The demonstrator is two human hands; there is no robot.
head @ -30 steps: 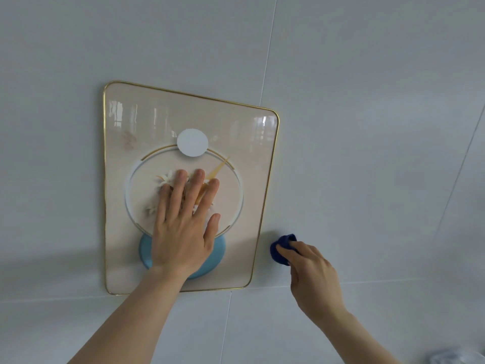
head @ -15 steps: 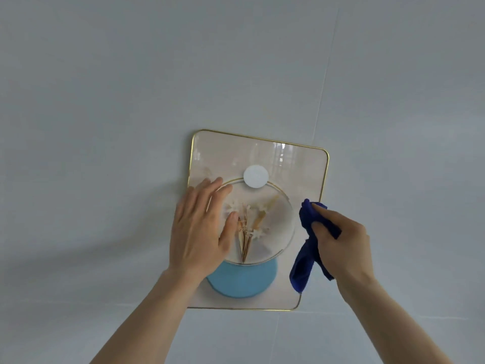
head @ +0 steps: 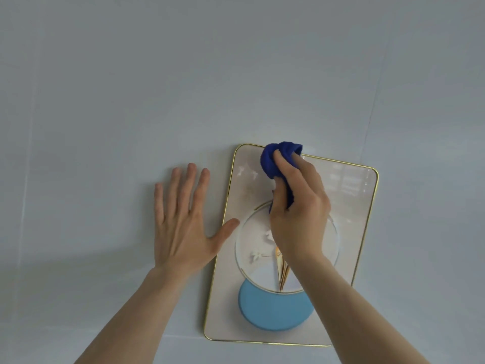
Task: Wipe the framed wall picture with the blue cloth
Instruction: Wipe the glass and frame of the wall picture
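The framed wall picture (head: 351,206) hangs on a pale wall; it has a thin gold rim, a cream face, a white circle with dried flowers and a blue disc low down. My right hand (head: 299,214) grips the bunched blue cloth (head: 275,158) and presses it on the glass near the picture's top edge, left of centre. My left hand (head: 183,222) lies flat on the wall just left of the frame, fingers spread, with the thumb tip reaching over the left rim. My right forearm hides part of the circle.
The pale grey wall (head: 131,101) fills the view, with faint panel seams on the right and along the bottom. Nothing else hangs near the picture.
My right hand has carried the cloth from the picture's right edge up to its top edge. My left hand has slid off the glass onto the wall at the left. The view has shifted.
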